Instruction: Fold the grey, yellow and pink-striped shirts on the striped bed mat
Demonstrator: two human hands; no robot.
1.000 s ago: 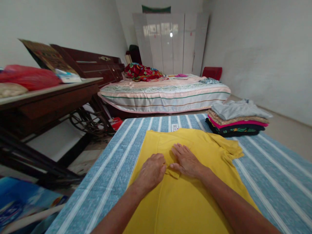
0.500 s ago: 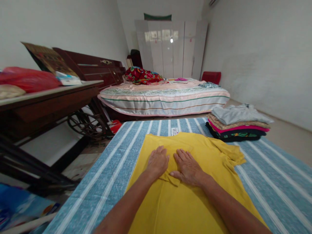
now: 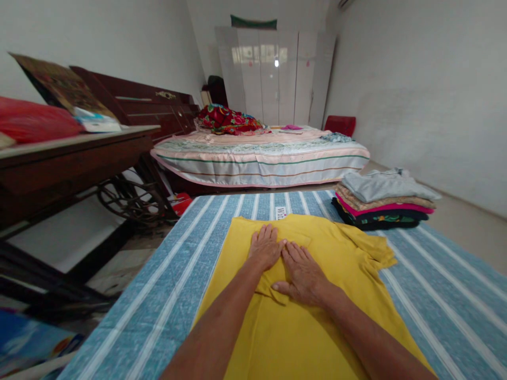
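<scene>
Head view: nearest, a yellow shirt (image 3: pixel 277 343) lies flat on a blue-and-white striped cover (image 3: pixel 186 258), its long axis running away from the person, with its upper edge at the far end. The left hand (image 3: pixel 265 249) and right hand (image 3: pixel 304 277) both rest palm down on its upper part, the shirt directly beneath their fingers. The left fingers are straight and lie nearly together, with the thumb out toward the right fingertips, touching them or just beside them; the right fingers are slightly apart, thumb spread. Neither hand is seen clamping the fabric. A folded flap (image 3: pixel 274 281) shows between them, and the left hand reaches a little farther up the shirt than the right. On the right, a sleeve (image 3: pixel 381 252) extends outward, near a folded clothing stack (image 3: pixel 386 208).

Beyond are a bed (image 3: pixel 261 164) with a red floral bundle (image 3: pixel 228 119), then a pale wardrobe (image 3: pixel 287 79).

Compared with the earlier frame, the left hand has moved up the shirt and inward, closing the gap to the right hand, which has barely shifted.
</scene>
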